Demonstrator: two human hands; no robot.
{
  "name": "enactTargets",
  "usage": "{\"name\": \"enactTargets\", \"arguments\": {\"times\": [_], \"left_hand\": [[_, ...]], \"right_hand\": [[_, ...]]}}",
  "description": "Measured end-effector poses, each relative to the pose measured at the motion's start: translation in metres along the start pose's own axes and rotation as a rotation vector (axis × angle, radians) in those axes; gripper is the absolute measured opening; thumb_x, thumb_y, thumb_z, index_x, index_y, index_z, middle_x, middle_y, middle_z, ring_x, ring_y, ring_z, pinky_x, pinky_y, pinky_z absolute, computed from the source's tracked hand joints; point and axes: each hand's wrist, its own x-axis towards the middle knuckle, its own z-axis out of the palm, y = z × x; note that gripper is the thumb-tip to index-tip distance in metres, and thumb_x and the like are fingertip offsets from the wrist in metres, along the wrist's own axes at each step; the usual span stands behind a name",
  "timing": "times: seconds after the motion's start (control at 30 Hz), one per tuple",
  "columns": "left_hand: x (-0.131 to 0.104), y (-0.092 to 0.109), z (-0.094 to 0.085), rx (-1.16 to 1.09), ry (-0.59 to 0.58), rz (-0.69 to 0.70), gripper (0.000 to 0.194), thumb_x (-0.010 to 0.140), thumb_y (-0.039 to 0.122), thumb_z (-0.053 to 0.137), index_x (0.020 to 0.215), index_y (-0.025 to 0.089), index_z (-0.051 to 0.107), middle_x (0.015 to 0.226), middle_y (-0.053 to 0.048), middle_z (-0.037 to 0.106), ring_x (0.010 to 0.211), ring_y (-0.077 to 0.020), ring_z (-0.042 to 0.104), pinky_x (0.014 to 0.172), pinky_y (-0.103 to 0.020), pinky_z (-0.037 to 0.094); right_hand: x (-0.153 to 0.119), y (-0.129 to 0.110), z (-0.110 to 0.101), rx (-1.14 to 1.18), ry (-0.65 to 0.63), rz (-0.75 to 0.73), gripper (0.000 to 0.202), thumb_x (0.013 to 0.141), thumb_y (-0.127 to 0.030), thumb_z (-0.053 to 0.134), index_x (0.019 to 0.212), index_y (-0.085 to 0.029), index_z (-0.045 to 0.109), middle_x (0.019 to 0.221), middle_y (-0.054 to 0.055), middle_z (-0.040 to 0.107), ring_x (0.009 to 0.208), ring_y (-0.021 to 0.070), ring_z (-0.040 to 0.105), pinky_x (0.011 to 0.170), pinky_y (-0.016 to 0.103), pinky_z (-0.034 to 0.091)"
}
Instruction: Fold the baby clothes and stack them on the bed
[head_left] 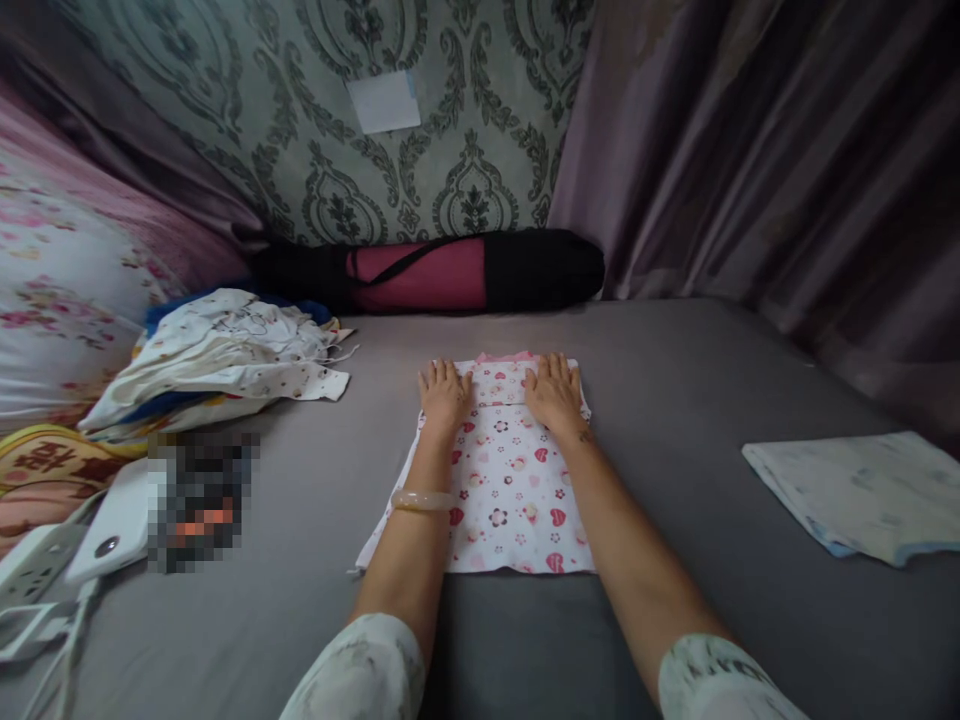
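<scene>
Head view: both palms flat on a small white cotton garment printed with pink hearts and flowers point(504, 480), centre frame on the grey bed sheet point(675, 400).

Left hand point(444, 393) and right hand point(555, 392) press its far folded edge, fingers spread, gripping nothing. The cloth looks light, limp and easily creased; the corners seem best to pinch. Farther off, upper left, lies a heap of pale clothes point(225, 350).

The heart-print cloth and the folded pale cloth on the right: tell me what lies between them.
Nothing lies there. In the head view, only bare grey sheet separates the heart-print cloth, under both flat hands, from the folded pale cloth.
</scene>
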Motion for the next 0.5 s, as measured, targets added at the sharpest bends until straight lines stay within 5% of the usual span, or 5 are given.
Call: {"name": "enactTargets", "arguments": {"times": [0.5], "left_hand": [[0.009,-0.019,0.005,-0.075,-0.068,-0.062,0.065,0.096,0.045,0.011,0.149,0.013,0.032,0.157,-0.01,0.026,0.146,-0.031,0.018,0.117,-0.052,0.017]], "right_hand": [[-0.001,0.011,0.004,0.008,-0.013,0.087,0.061,0.097,-0.035,0.022,0.148,-0.001,0.031,0.155,0.017,0.028,0.144,0.0299,0.02,0.114,0.048,0.017]]}}
